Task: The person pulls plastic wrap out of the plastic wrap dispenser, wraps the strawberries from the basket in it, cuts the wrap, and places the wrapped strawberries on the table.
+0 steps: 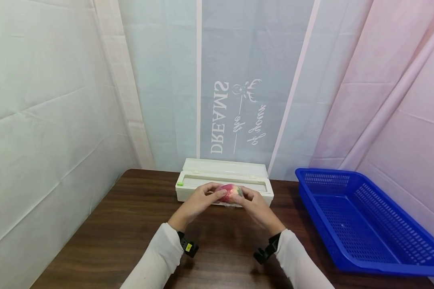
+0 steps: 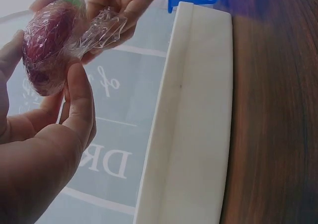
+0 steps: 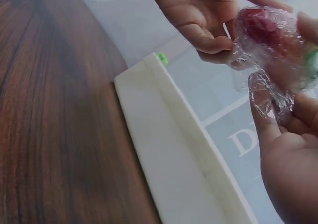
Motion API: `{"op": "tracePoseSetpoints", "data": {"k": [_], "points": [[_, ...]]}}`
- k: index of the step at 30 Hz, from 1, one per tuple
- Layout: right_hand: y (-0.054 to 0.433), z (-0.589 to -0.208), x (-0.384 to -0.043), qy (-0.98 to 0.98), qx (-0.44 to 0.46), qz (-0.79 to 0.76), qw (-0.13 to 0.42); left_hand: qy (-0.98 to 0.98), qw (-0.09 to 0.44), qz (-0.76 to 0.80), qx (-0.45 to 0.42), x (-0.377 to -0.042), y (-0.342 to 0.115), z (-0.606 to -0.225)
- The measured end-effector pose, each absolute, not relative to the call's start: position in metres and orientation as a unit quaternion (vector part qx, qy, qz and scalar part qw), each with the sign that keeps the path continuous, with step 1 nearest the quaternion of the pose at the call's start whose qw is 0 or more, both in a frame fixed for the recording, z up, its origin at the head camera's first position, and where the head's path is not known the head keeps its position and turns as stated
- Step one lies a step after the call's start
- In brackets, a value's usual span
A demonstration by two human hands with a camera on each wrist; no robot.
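A red fruit with yellowish and green patches is wrapped in clear cling film. My left hand grips its left side between thumb and fingers. From the other side, my right hand holds it the same way, with the thumb on the near face. Loose crumpled film sticks out from the wrapped fruit in the left wrist view. Some of that film lies against the fingers of my right hand in the right wrist view. Just behind the hands stands a long white film dispenser box, its lid raised.
A green slider sits at the left end of the dispenser. To the right, a blue perforated plastic basket stands on the dark wooden table. Printed cloth hangs behind the table, with pale sheets at both sides.
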State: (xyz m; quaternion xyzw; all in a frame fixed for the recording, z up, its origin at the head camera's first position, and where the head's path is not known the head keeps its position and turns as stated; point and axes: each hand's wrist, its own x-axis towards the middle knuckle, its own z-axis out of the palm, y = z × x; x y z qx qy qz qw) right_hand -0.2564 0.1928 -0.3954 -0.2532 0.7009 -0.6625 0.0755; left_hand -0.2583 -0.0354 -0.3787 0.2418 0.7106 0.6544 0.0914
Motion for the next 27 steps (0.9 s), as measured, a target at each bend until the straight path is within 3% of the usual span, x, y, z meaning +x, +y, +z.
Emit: {"op": "tracePoseSetpoints", "data": {"k": [10,16,20,27], "points": [[0.191,-0.383,-0.252,0.801,-0.190,-0.567,-0.030,0.723,0.067,0.649,0.227,-0.260,-0.037,-0.376],[0.188,-0.377,-0.249,0.819,-0.177,-0.543,-0.051,0.726,0.065,0.648,0.222,-0.261,-0.039,-0.376],[0.190,-0.378,-0.252,0.799,-0.202,-0.567,-0.013,0.717,0.066,0.656,0.224,-0.260,-0.039,-0.375],[0.189,-0.385,-0.260,0.692,-0.253,-0.664,0.130,0.717,0.068,0.656,0.225,-0.260,-0.037,-0.376]]}}
